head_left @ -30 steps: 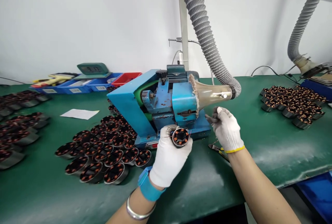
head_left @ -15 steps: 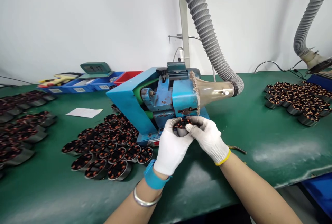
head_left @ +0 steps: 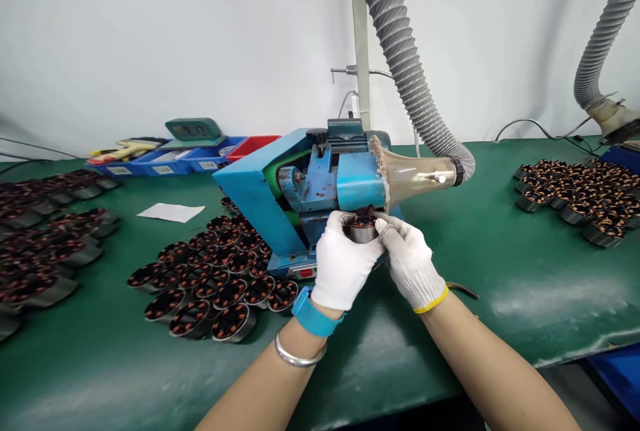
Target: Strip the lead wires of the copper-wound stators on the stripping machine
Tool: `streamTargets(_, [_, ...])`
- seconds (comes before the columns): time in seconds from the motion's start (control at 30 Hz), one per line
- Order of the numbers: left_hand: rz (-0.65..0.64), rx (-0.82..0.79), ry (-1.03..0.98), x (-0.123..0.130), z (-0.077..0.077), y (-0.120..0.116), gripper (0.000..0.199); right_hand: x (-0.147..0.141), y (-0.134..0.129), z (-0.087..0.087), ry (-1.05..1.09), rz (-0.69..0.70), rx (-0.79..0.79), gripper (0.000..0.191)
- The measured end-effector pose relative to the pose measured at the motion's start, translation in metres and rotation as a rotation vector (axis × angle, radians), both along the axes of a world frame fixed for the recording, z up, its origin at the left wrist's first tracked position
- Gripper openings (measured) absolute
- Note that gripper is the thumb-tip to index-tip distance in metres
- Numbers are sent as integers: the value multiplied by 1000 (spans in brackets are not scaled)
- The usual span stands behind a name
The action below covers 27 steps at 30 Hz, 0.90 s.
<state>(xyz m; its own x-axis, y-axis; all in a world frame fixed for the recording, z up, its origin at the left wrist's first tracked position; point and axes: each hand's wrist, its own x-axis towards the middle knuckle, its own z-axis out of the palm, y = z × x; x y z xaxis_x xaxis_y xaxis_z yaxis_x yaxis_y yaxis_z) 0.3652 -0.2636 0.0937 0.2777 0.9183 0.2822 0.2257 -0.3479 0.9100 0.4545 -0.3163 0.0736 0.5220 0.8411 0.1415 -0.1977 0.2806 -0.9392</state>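
Note:
Between my two gloved hands is a motor stator [head_left: 363, 232], a short metal ring with dark and copper-coloured windings inside. My left hand [head_left: 345, 254] is closed on its left side, with a blue band and a silver bangle on the wrist. At the ring's right rim, my right hand [head_left: 407, 251] pinches with thumb and fingers; its glove has a yellow cuff and greyish fingertips. The stator is held close under the front of a blue belt-driven machine [head_left: 360, 181]. The stator's far edge and any wires there are partly hidden by fingers and machine.
Several stators [head_left: 233, 321] stand grouped left of the machine, with more at the far left [head_left: 75, 254] and right [head_left: 603, 234]. A grey hose [head_left: 410, 64] joins the machine's clear funnel [head_left: 415, 178]. Behind are blue bins [head_left: 170, 166], a clock [head_left: 194, 130] and a paper slip [head_left: 171, 212].
The stator now sits more level and slightly higher at the machine, and the thin wires seen above it no longer show. My right hand has turned more upright. The whole view has shifted slightly.

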Motion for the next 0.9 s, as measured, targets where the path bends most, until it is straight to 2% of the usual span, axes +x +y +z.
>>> streamTargets(0.27, [-4, 22, -32, 0, -3, -1, 37, -1, 0, -3, 62, 14, 26, 39])
streamTargets(0.4, [-55, 92, -98, -8, -22, -11, 41, -2, -9, 3, -25, -24, -61, 36])
streamTargets(0.53, [-149, 163, -84, -15, -44, -15, 39, 2, -17, 10, -105, -1, -162, 28])
streamTargets(0.67, [-170, 206, -69, -16, -50, -12, 38, 7, -17, 6, -66, -49, -188, 24])
streamTargets(0.8, [-183, 106, -133, -13, -44, -12, 41, 3, -12, -2, 90, -123, -66, 28])
streamTargets(0.9, [-244, -99, -214, -10, -39, -12, 44, -3, -12, -2, -5, -161, -107, 30])
